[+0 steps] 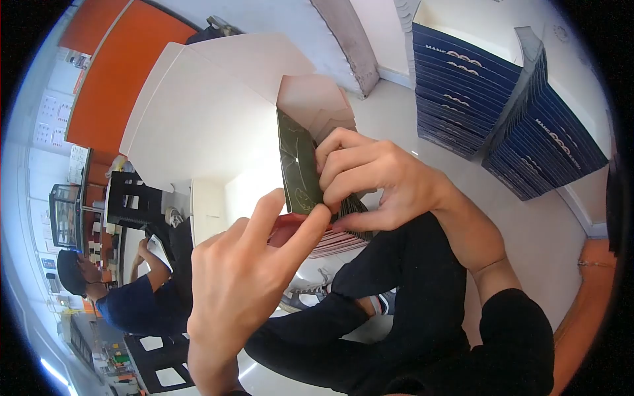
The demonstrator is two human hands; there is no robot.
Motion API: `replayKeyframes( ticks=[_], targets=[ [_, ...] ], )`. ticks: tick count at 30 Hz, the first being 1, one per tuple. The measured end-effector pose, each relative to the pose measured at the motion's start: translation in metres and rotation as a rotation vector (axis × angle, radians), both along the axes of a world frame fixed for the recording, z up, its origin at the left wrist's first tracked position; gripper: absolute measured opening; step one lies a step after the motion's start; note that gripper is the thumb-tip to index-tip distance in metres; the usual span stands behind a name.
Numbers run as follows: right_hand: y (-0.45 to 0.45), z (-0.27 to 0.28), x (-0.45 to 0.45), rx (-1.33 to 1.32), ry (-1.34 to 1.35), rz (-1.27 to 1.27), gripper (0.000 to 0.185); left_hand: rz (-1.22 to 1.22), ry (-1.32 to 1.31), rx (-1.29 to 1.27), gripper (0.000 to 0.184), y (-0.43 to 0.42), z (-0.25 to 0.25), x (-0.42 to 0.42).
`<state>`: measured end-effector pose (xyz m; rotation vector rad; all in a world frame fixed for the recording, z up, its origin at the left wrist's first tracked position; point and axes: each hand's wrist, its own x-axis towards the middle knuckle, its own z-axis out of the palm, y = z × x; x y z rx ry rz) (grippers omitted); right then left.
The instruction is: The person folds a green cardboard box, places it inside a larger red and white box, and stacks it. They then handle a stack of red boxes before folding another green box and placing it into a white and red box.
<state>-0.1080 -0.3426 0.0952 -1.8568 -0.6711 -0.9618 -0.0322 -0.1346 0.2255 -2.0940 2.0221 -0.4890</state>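
In front of me is a cardboard box with a white inner face (218, 119) and a dark green printed outer panel (294, 157). My left hand (247, 270) pinches the box's near corner between thumb and index finger, beside a red flap (285, 228). My right hand (380, 175) has its fingers curled against the green panel, with the thumb at the lower edge near the left fingertips. Below the hands, several layered cardboard edges (337, 244) show in a stack. The fingers cover part of the corner.
Stacks of dark blue printed boxes (456, 92) stand at the upper right, beside the wall. At the left, a person in a dark cap and shirt (139, 303) sits near a black plastic stool (155, 360). My crossed legs (396, 284) are below the box. An orange panel (132, 59) stands behind.
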Motion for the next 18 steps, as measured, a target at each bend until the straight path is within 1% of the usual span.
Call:
replayKeyframes(
  ticks=[3,10,15,17,18],
  targets=[
    [-0.001,0.0,-0.001,-0.004,0.005,-0.004,0.027,-0.031,0.025,-0.002,0.041,-0.001,0.002,-0.002],
    [0.004,-0.002,0.001,0.003,-0.006,-0.047,0.026,-0.03,-0.027,0.038,0.039,-0.001,0.005,-0.004],
    [0.004,-0.001,0.0,0.01,-0.008,-0.024,0.025,-0.041,-0.049,0.049,0.038,-0.003,0.006,-0.009],
    [0.004,-0.001,0.001,-0.001,-0.017,-0.025,0.024,0.061,0.004,0.058,0.044,-0.006,0.007,-0.014],
    [0.004,-0.001,0.001,-0.003,-0.016,-0.018,0.024,0.062,0.003,0.059,0.044,-0.005,0.006,-0.013]
  ],
)
